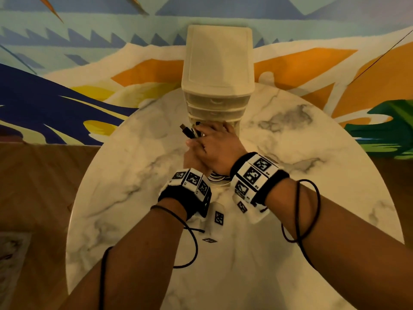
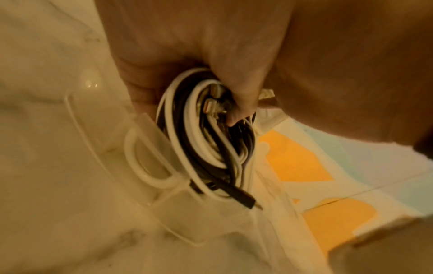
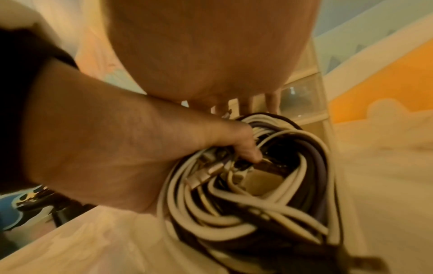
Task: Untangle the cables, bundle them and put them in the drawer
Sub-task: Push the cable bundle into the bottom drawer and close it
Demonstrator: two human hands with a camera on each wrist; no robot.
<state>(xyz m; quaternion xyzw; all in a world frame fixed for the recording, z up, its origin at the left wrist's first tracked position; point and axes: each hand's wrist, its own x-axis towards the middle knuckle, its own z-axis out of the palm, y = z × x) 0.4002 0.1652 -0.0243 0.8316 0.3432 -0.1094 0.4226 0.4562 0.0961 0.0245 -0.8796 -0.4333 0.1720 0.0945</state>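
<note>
The left hand [image 3: 131,148] is gripping the coil [image 3: 269,194] of white and dark cables, fingers curled round its loops, lowering it into the open bottom drawer [image 2: 150,148] of the drawer unit [image 1: 218,63] on the bench [image 1: 312,142]. The right hand [image 1: 218,144] is lying over the left, fingers stretched toward the plugs [image 1: 188,130]; its grip is hidden.

— Where does the head view look from?
— From above, forward and down on the table [image 1: 125,198], drawers [image 1: 218,63] against the far wall.
— And the wrists?
— Each sits very close. Left looks along its hand [image 2: 199,46] at the cables [image 2: 206,139]; right looks down on the same coil from the other side.
</note>
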